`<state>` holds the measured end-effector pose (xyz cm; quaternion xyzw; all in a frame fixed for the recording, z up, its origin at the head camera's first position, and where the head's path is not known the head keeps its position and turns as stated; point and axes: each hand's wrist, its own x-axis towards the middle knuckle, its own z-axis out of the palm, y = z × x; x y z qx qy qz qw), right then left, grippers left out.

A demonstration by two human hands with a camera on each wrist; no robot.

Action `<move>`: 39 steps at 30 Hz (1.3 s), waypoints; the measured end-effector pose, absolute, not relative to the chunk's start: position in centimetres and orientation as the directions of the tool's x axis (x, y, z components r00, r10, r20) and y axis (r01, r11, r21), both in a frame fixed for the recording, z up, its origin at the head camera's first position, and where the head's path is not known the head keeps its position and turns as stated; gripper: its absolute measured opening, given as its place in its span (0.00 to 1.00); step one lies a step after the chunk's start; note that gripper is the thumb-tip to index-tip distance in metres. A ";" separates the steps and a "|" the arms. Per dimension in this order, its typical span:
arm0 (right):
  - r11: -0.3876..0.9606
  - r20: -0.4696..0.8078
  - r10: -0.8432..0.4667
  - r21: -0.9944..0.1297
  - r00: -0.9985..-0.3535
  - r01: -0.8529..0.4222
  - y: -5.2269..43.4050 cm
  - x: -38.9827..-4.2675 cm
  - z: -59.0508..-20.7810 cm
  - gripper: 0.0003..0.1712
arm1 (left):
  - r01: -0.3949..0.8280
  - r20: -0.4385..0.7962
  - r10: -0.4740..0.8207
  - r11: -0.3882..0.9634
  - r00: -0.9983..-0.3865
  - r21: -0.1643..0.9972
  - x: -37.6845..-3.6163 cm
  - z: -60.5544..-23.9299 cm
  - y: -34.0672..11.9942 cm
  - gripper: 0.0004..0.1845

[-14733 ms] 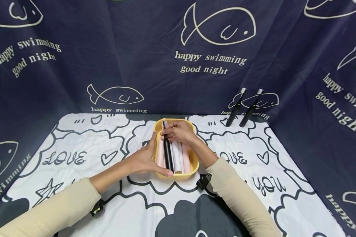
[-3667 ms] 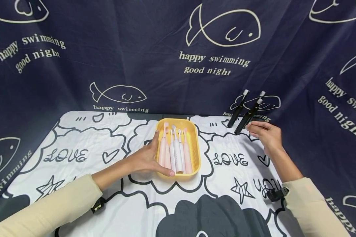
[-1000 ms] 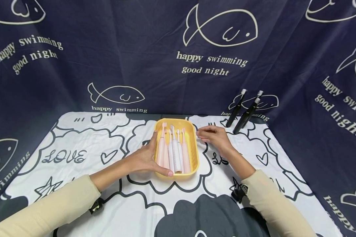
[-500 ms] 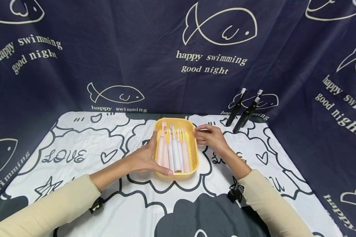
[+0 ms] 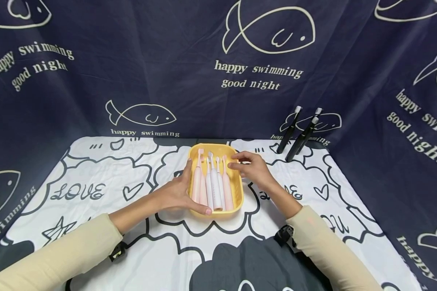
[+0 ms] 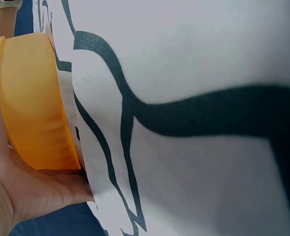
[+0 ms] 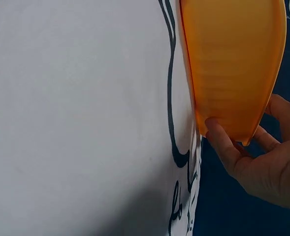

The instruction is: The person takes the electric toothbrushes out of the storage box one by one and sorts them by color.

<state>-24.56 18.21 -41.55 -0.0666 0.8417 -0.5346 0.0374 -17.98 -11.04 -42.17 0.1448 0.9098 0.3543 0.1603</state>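
- Bracing the yellow tray (image 5: 238, 190) on the counter (image 5: 94, 178), the left hand (image 5: 175, 194) cups its near left corner, thumb curled over the front rim, seemingly to keep it from sliding.
- The right hand (image 5: 251, 167) reaches over the far right rim, fingers loosely bent, touching the tray wall and holding nothing.
- Between the hands, five pink and white electric toothbrushes (image 5: 213, 184) lie side by side, long axes running away from the person, brush heads at the far end.
- Three black toothbrushes (image 5: 298, 133) lean on the backdrop, beyond the right hand.

Black toothbrushes (image 5: 295, 133) block the far-right corner — cloth (image 5: 94, 194) left lies open.
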 end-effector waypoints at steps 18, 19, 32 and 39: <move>0.783 -0.114 -0.284 -0.601 -0.952 -0.161 16.3 -24.7 -41.2 0.45 | 0.139 -0.198 0.378 0.700 -0.904 0.700 -17.9 -42.0 -11.0 0.98; 0.797 -0.131 -0.291 -0.582 -0.948 -0.164 16.3 -24.8 -41.2 0.46 | 0.137 -0.200 0.379 0.697 -0.903 0.704 -17.9 -42.0 -11.0 0.98; 0.862 -0.183 -0.366 -0.436 -0.913 -0.258 17.5 -30.7 -47.0 0.40 | 0.128 -0.204 0.378 0.691 -0.903 0.712 -17.8 -42.1 -11.0 0.98; 0.864 -0.196 -0.373 -0.431 -0.907 -0.262 17.0 -29.8 -45.3 0.35 | 0.125 -0.209 0.362 0.712 -0.908 0.690 -17.8 -42.1 -11.0 0.98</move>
